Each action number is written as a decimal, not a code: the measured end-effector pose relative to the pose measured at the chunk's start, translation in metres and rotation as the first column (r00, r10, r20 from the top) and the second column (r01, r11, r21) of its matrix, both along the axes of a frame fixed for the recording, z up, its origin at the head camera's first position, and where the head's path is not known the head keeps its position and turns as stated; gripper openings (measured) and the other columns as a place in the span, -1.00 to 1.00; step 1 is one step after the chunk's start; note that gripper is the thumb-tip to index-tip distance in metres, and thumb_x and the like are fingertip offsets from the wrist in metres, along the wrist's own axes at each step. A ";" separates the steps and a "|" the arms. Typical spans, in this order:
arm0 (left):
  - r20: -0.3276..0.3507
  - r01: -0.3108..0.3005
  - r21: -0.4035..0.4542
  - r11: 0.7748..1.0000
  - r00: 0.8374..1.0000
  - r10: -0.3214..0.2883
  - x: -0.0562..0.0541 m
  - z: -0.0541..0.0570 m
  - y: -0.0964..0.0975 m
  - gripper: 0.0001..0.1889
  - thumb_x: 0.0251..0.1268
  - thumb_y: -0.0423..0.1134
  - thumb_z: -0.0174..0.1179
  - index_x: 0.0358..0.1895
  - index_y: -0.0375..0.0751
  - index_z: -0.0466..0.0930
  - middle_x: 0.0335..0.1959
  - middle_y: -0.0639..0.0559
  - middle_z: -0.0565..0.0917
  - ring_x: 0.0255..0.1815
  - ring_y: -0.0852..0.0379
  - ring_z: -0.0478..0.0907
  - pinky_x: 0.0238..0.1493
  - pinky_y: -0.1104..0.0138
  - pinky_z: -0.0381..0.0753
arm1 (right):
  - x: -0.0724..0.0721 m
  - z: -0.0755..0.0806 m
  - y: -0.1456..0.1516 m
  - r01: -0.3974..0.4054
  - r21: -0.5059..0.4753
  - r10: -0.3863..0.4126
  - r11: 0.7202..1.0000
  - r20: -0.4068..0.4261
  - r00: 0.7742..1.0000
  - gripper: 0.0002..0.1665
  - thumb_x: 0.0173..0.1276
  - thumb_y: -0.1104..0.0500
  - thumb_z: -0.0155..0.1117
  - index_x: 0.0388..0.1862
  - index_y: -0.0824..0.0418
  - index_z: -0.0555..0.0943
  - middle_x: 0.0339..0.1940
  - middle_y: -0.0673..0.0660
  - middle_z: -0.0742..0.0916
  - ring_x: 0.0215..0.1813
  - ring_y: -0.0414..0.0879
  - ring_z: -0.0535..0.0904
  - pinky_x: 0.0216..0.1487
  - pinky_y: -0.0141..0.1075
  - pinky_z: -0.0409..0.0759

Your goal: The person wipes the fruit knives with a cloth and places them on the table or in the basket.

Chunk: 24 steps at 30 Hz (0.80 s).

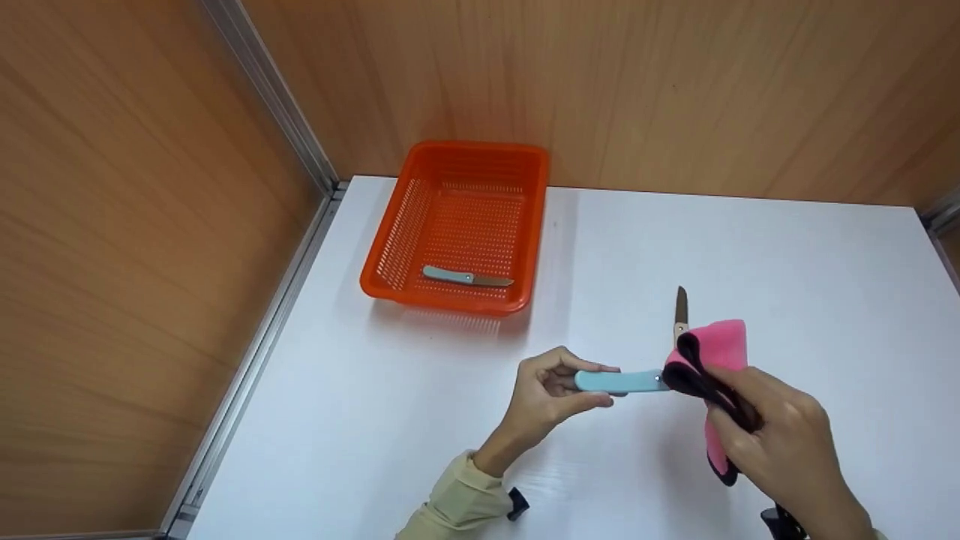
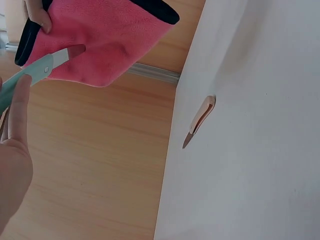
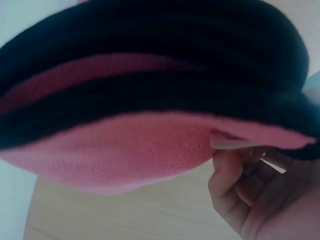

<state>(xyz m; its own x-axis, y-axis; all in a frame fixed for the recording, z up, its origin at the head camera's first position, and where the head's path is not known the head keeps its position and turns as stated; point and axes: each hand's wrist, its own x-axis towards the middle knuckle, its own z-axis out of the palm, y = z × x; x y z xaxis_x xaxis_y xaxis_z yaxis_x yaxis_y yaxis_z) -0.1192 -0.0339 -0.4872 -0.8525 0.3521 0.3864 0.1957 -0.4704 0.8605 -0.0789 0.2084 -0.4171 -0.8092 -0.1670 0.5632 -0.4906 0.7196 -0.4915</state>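
Above the surface (image 1: pixel 337 420), well in from its back edge, my left hand (image 1: pixel 544 394) pinched the blue knife (image 1: pixel 621 382), my right hand (image 1: pixel 784 427) the pink cloth (image 1: pixel 718 343) by the blade (image 2: pixel 61 57), seemingly for wiping, next calling for careful strokes tipward

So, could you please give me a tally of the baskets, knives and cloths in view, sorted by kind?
Baskets: 1, the orange basket
Knives: 3, one blue-handled knife inside the basket, one held knife in the left hand, one loose knife on the white table
Cloths: 1, the pink cloth in the right hand
Total: 5
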 end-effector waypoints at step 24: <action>0.042 -0.001 0.105 0.994 0.999 -0.004 0.005 0.004 0.000 -0.69 0.05 -0.55 0.30 -0.16 -0.68 0.45 -0.15 -0.45 0.63 -0.26 -0.43 0.61 -0.24 -0.05 0.66 | 0.002 -0.002 0.001 0.046 0.211 -0.025 0.976 -0.097 0.995 -0.60 -0.17 0.38 0.17 -0.32 0.13 0.77 -0.61 -0.18 0.41 -0.67 -0.39 0.04 -0.74 -0.56 0.01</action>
